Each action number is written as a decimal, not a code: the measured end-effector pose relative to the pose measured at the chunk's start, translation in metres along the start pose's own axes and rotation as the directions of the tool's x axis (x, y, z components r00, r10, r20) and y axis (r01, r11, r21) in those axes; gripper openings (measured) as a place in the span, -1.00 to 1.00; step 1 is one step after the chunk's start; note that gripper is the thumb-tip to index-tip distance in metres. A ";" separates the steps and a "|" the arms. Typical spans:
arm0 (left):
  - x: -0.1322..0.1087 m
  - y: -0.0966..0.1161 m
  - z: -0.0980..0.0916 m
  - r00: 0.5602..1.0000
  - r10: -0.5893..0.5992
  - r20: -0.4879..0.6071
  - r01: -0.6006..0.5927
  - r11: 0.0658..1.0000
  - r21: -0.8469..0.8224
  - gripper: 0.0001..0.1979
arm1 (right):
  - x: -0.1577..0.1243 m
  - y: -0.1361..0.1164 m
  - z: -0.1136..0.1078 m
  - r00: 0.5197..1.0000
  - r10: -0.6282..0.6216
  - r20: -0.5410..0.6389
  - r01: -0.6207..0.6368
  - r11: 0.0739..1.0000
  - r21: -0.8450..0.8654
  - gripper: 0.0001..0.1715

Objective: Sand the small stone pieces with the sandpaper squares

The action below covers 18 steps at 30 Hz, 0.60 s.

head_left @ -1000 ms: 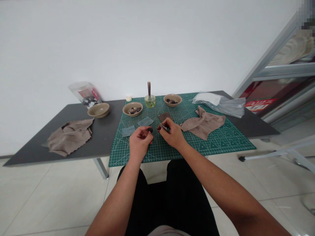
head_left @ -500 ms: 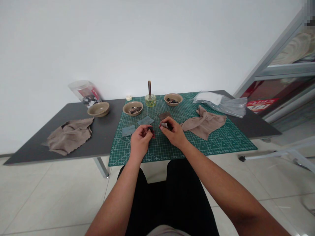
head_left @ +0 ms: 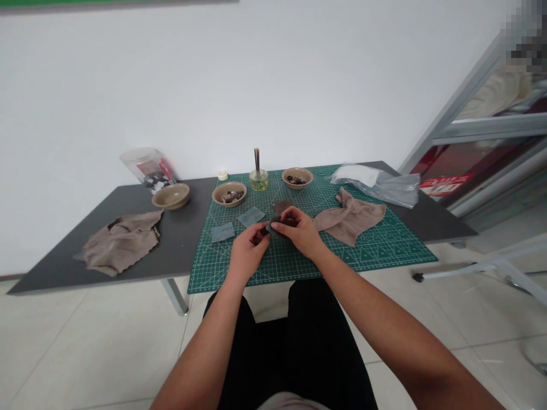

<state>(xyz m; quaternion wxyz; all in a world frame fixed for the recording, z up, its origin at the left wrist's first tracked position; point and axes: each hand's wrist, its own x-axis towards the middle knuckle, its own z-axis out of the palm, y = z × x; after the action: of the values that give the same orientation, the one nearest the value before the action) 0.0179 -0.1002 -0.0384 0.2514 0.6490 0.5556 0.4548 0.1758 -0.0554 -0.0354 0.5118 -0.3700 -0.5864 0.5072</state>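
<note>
My left hand (head_left: pixel 247 250) and my right hand (head_left: pixel 298 232) meet over the middle of the green cutting mat (head_left: pixel 384 245). The left fingers are pinched on a small dark piece (head_left: pixel 257 234). The right fingers are folded round a small dark grey sheet (head_left: pixel 277 224) that touches that piece. Two grey-blue sheets (head_left: pixel 250 216) lie flat on the mat just left of my hands, and a brown sheet (head_left: pixel 282 206) lies behind them.
Two tan bowls (head_left: pixel 229 192) with dark pieces and a small glass jar with sticks (head_left: pixel 258 179) stand at the mat's back. An empty tan bowl (head_left: pixel 171 195), a tipped clear jar (head_left: pixel 147 167), beige cloths (head_left: pixel 120 242) and a plastic bag (head_left: pixel 380 182) lie on the dark table (head_left: pixel 179 250).
My hands have come together; the right hand's sheet now touches the piece in the left fingers. The camera has tilted slightly, shifting the table in view.
</note>
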 end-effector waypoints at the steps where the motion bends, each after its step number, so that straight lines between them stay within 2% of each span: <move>1: 0.000 0.001 0.000 0.999 0.035 0.009 -0.036 0.997 0.061 -0.79 | -0.001 0.000 -0.001 1.000 0.005 -0.025 -0.005 1.000 0.004 -0.59; 4: 0.000 0.006 0.000 0.989 0.115 0.097 -0.134 0.966 0.220 -0.84 | -0.007 0.000 -0.004 0.996 0.053 -0.068 -0.050 0.998 0.049 -0.52; 7: -0.006 0.010 -0.001 0.985 0.079 0.155 -0.121 0.953 0.279 -0.74 | -0.016 -0.002 -0.009 0.993 0.118 -0.009 -0.117 0.992 0.053 -0.56; 12: -0.015 0.008 -0.005 0.986 0.050 0.159 -0.096 0.950 0.296 -0.75 | -0.022 -0.001 -0.012 0.980 0.186 0.076 -0.184 0.982 -0.035 -0.66; 18: -0.015 0.003 -0.006 0.981 0.093 0.172 -0.145 0.937 0.319 -0.78 | -0.023 0.001 -0.008 0.987 0.142 0.080 -0.129 0.980 -0.149 -0.69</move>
<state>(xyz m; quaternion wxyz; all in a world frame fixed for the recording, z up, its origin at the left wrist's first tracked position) 0.0146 -0.1164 -0.0379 0.1534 0.7478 0.5622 0.3182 0.1881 -0.0757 -0.0419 0.4210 -0.4218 -0.6173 0.5136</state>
